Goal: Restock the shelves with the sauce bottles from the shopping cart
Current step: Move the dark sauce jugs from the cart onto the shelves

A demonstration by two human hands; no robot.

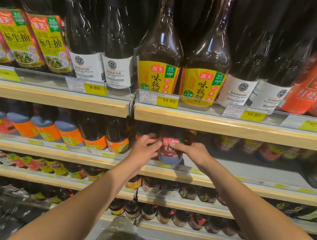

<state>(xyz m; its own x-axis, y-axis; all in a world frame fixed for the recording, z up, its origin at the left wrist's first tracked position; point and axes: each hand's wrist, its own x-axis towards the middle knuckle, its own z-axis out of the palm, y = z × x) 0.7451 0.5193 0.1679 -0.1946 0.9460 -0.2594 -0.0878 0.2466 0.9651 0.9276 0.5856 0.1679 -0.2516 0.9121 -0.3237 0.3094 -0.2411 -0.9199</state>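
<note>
— Where is the sauce bottle point(169, 156) at this moment?
— On the second shelf point(254, 179) from the top, at its front edge, upright, with its red label facing out. It sits directly below the 15.80 price tag point(168, 101) on the shelf above.
— Who has hold of it?
— Both hands. The left hand point(144, 151) comes in from the bottle's left and the right hand point(195, 154) from its right, both arms stretched forward.
— And the fingers?
— The left fingers point(156, 143) are curled against the bottle's left flank, clamped on it. The right ones wrap the other side, with one tip pressed on the top edge of the label. (Whether the base bears on the shelf I cannot tell; the clear rail blurs it.)
— What stands beside it?
— To its left, just beyond the left hand, are dark bottles with orange labels point(96, 143). To its right, well apart and set further back, are blurred bottles point(266, 150).
— Above?
— Tall bottles with yellow labels point(158, 77) stand over it, with white-labelled soy sauce bottles point(117, 72) on either side of them.
— Below?
— Rows of small jars point(149, 212) on the lower shelves.
</note>
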